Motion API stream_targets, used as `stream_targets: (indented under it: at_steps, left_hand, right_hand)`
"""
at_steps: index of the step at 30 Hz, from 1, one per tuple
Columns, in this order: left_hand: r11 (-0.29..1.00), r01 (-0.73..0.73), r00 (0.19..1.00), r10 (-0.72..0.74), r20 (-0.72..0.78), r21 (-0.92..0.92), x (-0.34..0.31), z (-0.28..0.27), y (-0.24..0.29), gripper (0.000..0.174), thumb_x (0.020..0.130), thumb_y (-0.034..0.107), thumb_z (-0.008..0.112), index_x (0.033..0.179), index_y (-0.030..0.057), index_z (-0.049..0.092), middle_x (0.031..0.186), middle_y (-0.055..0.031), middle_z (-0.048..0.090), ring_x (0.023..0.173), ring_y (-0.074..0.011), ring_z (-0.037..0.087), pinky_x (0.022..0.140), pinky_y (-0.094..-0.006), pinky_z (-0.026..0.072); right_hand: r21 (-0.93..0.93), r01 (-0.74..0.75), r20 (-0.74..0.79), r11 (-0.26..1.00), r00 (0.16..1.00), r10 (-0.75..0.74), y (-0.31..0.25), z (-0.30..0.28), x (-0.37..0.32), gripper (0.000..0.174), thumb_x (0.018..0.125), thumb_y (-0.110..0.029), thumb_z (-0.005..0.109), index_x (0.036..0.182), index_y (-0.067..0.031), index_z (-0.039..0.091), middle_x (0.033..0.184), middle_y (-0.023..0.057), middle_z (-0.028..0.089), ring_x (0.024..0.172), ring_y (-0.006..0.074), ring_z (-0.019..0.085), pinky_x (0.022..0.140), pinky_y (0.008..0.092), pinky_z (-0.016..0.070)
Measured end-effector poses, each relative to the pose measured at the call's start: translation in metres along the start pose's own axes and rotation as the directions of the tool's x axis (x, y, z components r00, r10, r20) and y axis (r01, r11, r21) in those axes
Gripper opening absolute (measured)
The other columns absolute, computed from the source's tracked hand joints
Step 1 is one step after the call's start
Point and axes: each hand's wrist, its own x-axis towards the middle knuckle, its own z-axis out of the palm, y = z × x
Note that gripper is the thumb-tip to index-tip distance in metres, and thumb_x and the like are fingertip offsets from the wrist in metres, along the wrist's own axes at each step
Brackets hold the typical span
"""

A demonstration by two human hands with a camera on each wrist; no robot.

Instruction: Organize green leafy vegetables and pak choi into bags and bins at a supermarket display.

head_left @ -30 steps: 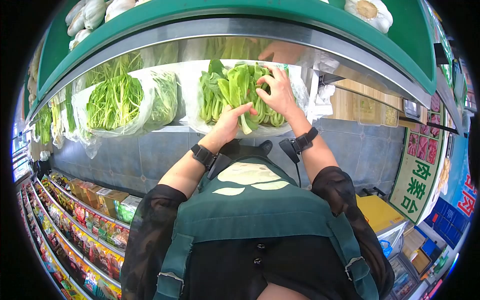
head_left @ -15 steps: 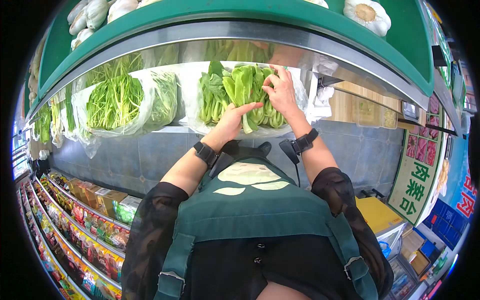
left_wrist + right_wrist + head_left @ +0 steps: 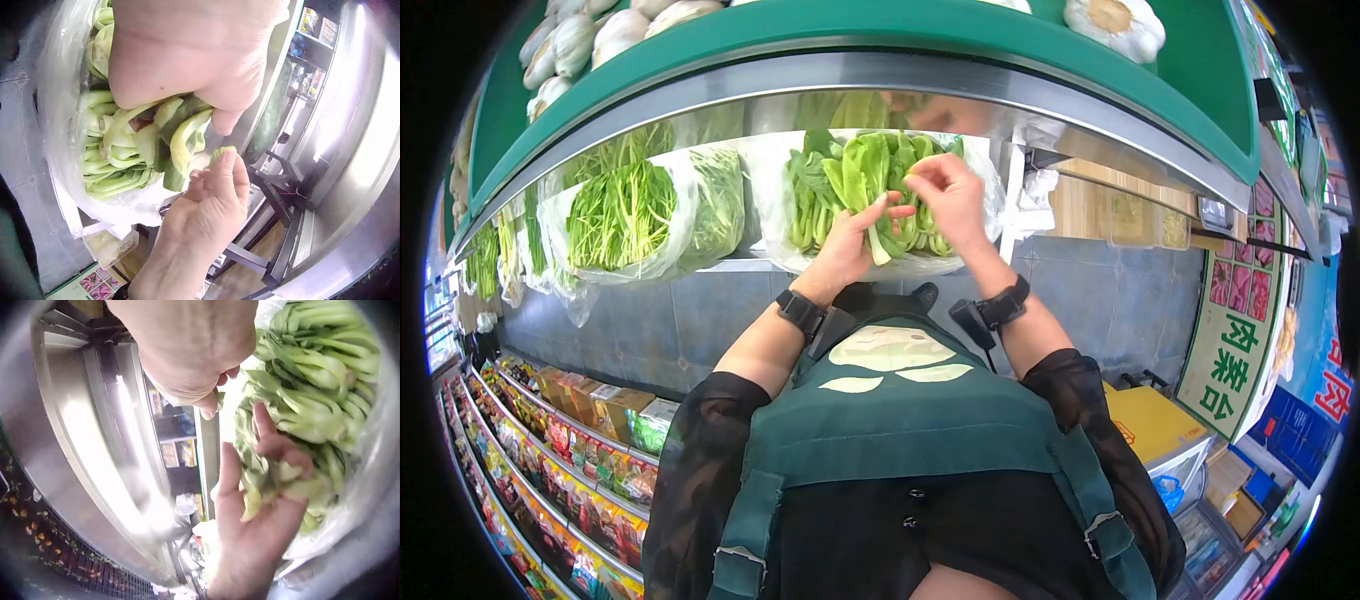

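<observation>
My left hand (image 3: 847, 248) holds a head of bok choy (image 3: 863, 172) by its pale stem end, leaves pointing away from me. In the right wrist view, some of its fingers curl round the stalks while thumb and index finger stand up. My right hand (image 3: 958, 205) is just to the right, thumb and fingertips together. Between them the left wrist view shows a small yellow-green leaf scrap (image 3: 220, 154), pinched. Beneath both hands lie more bok choy (image 3: 315, 415), stems toward me, in a clear plastic bag (image 3: 775, 225).
Left of the bok choy are bagged bundles of thin-stemmed greens (image 3: 622, 215). Above the produce runs a steel edge (image 3: 850, 70), topped by a green tray (image 3: 900, 28) with garlic (image 3: 1112, 25). Packet-filled shelves (image 3: 580, 440) stand behind at left, a wooden board (image 3: 1090, 190) at right.
The right hand has drawn back from the leaves at the right, its fingertips now closed on a leaf scrap. The left hand still holds the bok choy, and the view has shifted slightly.
</observation>
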Motion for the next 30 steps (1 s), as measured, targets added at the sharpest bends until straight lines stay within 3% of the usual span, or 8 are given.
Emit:
stream_targets:
  at_steps: [1, 3, 9, 11, 14, 16, 19, 30]
  left_hand:
    - [0.996, 0.038, 0.998, -0.033, 0.062, -0.079, 0.002, -0.007, -0.003, 0.034, 0.093, 0.02, 0.061, 0.122, 0.0017, 0.055, 0.112, -0.0111, 0.065, 0.094, -0.0195, 0.062, 0.078, -0.0337, 0.0526]
    - [0.994, 0.024, 0.995, -0.013, 0.1, -0.111, 0.003, -0.005, -0.008, 0.034, 0.093, 0.022, 0.061, 0.119, 0.0021, 0.056, 0.111, -0.0097, 0.064, 0.095, -0.0183, 0.062, 0.08, -0.0334, 0.0528]
    - [0.993, 0.042, 0.998, -0.037, -0.044, 0.114, -0.004, 0.011, 0.0, 0.025, 0.091, 0.012, 0.061, 0.114, 0.0029, 0.059, 0.105, -0.0068, 0.065, 0.097, -0.0172, 0.063, 0.081, -0.0315, 0.0517]
    - [0.983, 0.042, 0.997, -0.031, -0.064, 0.177, -0.004, 0.021, 0.001, 0.022, 0.089, 0.007, 0.063, 0.11, 0.0017, 0.061, 0.101, -0.0065, 0.065, 0.089, -0.0157, 0.063, 0.078, -0.0294, 0.0517]
    - [0.968, 0.059, 0.997, -0.045, -0.062, 0.244, 0.002, 0.028, 0.001, 0.023, 0.087, 0.003, 0.064, 0.109, -0.0008, 0.061, 0.094, -0.0055, 0.064, 0.077, -0.0128, 0.059, 0.069, -0.0256, 0.0492]
    - [0.959, 0.079, 0.997, -0.082, 0.001, 0.273, 0.011, 0.037, -0.007, 0.025, 0.086, 0.002, 0.063, 0.111, -0.001, 0.061, 0.094, -0.0055, 0.063, 0.077, -0.0127, 0.059, 0.069, -0.0255, 0.0489]
    - [0.95, 0.127, 0.986, -0.152, 0.068, 0.286, 0.029, 0.045, -0.022, 0.029, 0.086, -0.001, 0.062, 0.115, -0.0013, 0.06, 0.096, -0.0059, 0.063, 0.078, -0.0135, 0.059, 0.068, -0.0258, 0.0484]
    - [0.957, 0.176, 0.981, -0.149, -0.128, 0.232, 0.035, 0.023, 0.0, 0.018, 0.084, -0.004, 0.061, 0.102, -0.0017, 0.06, 0.091, -0.0106, 0.064, 0.074, -0.0178, 0.061, 0.064, -0.0307, 0.0515]
  right_hand:
    - [0.313, -0.25, 0.138, 0.916, 0.966, 0.216, -0.006, 0.008, -0.012, 0.02, 0.072, -0.005, 0.075, 0.087, -0.0019, 0.063, 0.076, 0.0045, 0.059, 0.068, 0.0138, 0.06, 0.06, 0.0298, 0.0489]
    - [-0.166, -0.061, 0.18, 0.984, 0.979, 0.091, -0.008, 0.011, -0.024, 0.021, 0.074, -0.003, 0.075, 0.091, -0.002, 0.062, 0.081, 0.0043, 0.062, 0.073, 0.011, 0.062, 0.064, 0.0269, 0.0498]
    - [-0.086, 0.02, 0.324, 0.996, 0.946, 0.009, -0.016, -0.018, -0.037, 0.026, 0.07, -0.008, 0.078, 0.093, -0.0037, 0.065, 0.083, 0.0072, 0.065, 0.075, 0.0184, 0.064, 0.064, 0.029, 0.0491]
    - [0.028, -0.082, 0.296, 0.996, 0.952, 0.07, 0.001, -0.032, -0.045, 0.027, 0.072, -0.01, 0.077, 0.096, -0.0032, 0.065, 0.084, 0.0077, 0.066, 0.076, 0.0188, 0.064, 0.066, 0.0301, 0.0495]
    - [0.043, -0.306, -0.022, 0.951, 0.951, 0.307, 0.047, -0.047, -0.054, 0.023, 0.075, -0.01, 0.074, 0.094, -0.0018, 0.064, 0.084, 0.0106, 0.066, 0.077, 0.0222, 0.065, 0.068, 0.0329, 0.0504]
    - [-0.27, -0.233, -0.107, 0.934, 0.971, 0.212, 0.062, -0.051, -0.059, 0.017, 0.078, -0.008, 0.069, 0.092, -0.0011, 0.061, 0.086, 0.0144, 0.063, 0.082, 0.0302, 0.064, 0.07, 0.0388, 0.0503]
    - [-0.621, -0.086, -0.094, 0.779, 0.995, 0.035, 0.068, -0.048, -0.063, 0.016, 0.079, -0.005, 0.066, 0.091, -0.0013, 0.057, 0.091, 0.0171, 0.059, 0.088, 0.0368, 0.06, 0.072, 0.0442, 0.0489]
    - [-0.815, -0.221, -0.087, 0.535, 0.961, 0.264, 0.067, -0.045, -0.062, 0.046, 0.075, -0.026, 0.076, 0.106, -0.0036, 0.05, 0.105, 0.0162, 0.058, 0.099, 0.0357, 0.059, 0.08, 0.0458, 0.0501]
